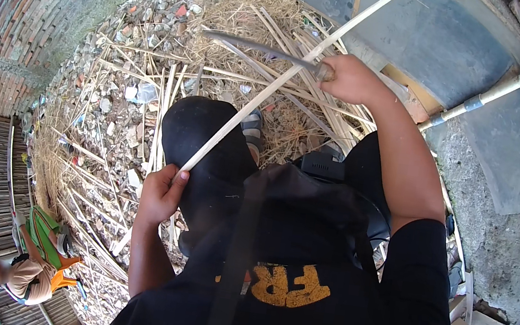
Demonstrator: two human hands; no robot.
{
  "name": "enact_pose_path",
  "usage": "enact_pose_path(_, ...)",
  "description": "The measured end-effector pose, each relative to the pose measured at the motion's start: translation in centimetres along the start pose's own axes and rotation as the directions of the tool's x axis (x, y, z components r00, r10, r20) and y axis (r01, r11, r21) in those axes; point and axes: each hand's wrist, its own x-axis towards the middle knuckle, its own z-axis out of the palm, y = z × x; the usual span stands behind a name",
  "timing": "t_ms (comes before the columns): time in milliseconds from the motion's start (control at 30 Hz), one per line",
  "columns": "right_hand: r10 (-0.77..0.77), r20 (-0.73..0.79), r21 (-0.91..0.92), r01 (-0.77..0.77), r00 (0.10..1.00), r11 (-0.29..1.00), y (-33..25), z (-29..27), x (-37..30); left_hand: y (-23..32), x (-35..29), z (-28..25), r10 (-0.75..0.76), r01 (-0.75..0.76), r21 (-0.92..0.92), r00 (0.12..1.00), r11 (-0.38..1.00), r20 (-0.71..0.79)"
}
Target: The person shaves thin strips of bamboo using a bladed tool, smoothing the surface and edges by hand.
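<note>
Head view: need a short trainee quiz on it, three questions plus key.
1. Which hand holds the long knife?
2. True or false: the left hand is off the pale strip that the knife crosses.
3. Where in the picture is the other person? A) upper right B) lower left C) upper left

Key:
1. The right hand.
2. False; it grips the strip.
3. B.
</note>
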Motion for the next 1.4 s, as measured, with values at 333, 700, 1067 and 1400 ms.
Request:
enact_pose_path(333, 0.196, -0.106, 0.096, -0.186, 0.975, 0.978, 4.5, -1.2, 2.0, -0.1, -0.1, 0.4, 0.047, -0.047, 0.005, 0.998, 0.999, -0.04)
enact_pose_path(700, -0.055, 0.016, 0.07, 0.054, 0.998, 0.996, -0.3, -0.1, -0.5, 0.3, 0.0, 0.1, -0.012, 0.012, -0.009, 1.0, 1.0, -0.015)
enact_pose_path(1067, 0.083, -0.081, 0.124, -0.072, 0.993, 0.99, 3.4, 0.0, 1.4, 0.5, 0.0, 0.4, 0.033, -0.033, -0.001, 0.998, 0.999, -0.051)
enact_pose_path(1400, -0.196, 0.106, -0.011, 0.199, 0.975, 0.98, -1.9, 1.0, -0.6, 0.6, 0.0, 0.1, 0.016, -0.017, -0.036, 1.0, 0.999, -0.025)
